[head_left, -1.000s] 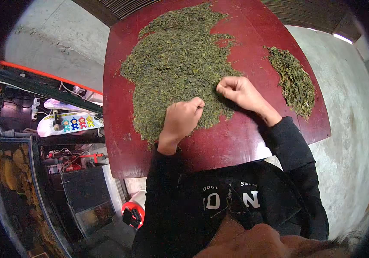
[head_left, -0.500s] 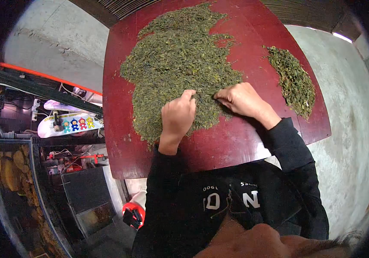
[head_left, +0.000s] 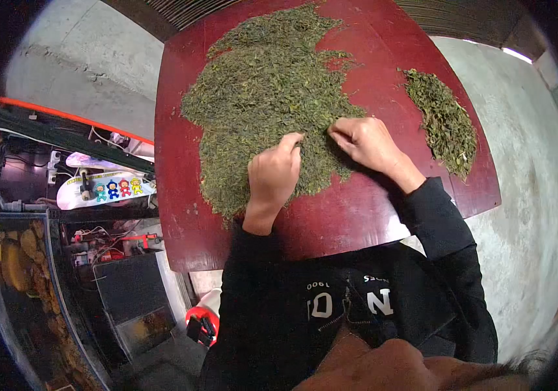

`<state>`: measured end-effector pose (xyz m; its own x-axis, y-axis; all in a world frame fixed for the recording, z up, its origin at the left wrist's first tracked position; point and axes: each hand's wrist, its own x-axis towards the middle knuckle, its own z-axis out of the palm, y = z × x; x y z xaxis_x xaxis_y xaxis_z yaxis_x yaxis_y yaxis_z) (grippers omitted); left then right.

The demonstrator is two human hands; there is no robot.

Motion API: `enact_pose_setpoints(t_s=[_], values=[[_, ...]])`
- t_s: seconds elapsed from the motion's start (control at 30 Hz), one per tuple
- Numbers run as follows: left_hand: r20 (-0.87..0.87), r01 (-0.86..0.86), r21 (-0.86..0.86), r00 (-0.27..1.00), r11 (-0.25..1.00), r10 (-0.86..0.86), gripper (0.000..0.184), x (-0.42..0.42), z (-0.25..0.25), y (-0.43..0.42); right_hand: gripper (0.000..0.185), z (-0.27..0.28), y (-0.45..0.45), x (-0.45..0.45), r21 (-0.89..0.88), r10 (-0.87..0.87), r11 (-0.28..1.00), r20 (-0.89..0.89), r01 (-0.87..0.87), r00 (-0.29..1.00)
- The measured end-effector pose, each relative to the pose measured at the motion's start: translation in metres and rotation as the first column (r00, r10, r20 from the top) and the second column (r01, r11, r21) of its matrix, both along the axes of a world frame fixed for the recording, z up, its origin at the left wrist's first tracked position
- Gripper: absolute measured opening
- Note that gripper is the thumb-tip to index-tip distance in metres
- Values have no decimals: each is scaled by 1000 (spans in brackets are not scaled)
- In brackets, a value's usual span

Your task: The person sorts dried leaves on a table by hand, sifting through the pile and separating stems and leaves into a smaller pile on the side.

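Note:
A wide layer of dried green tea leaves covers the middle and left of a dark red table. Over its near part is my left hand, thumb and fingers pinched together. To its right, my right hand is closed too, its fingertips bent down toward the leaves. What either pinch holds is too small to make out. A smaller heap of coarser, stemmy leaves lies apart at the table's right side.
Left of the table stand a skateboard with cartoon figures, a glass tank and cables. A red container sits below the table's near left corner. Concrete floor stretches along the right.
My left hand has shifted slightly right and up. The right hand has risen a little off the near edge of the leaves, its fingers still bent.

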<state>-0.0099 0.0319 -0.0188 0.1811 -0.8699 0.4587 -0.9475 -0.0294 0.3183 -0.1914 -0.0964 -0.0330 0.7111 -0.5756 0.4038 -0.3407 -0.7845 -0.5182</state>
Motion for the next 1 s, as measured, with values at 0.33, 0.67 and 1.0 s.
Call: enact_pose_setpoints(t_s=[0.33, 0.67, 1.0], values=[[172, -108, 22, 980, 994, 103, 13, 0, -5, 2, 8, -5, 11, 7, -72, 165, 984, 41, -162, 985], [85, -213, 43, 974, 976, 209, 9, 4, 4, 3, 7, -11, 13, 15, -187, 187, 961, -101, -203, 977], [22, -177, -37, 984, 984, 178, 6, 7, -1, 0, 2, -11, 9, 9, 336, 73, 936, 118, -109, 990]])
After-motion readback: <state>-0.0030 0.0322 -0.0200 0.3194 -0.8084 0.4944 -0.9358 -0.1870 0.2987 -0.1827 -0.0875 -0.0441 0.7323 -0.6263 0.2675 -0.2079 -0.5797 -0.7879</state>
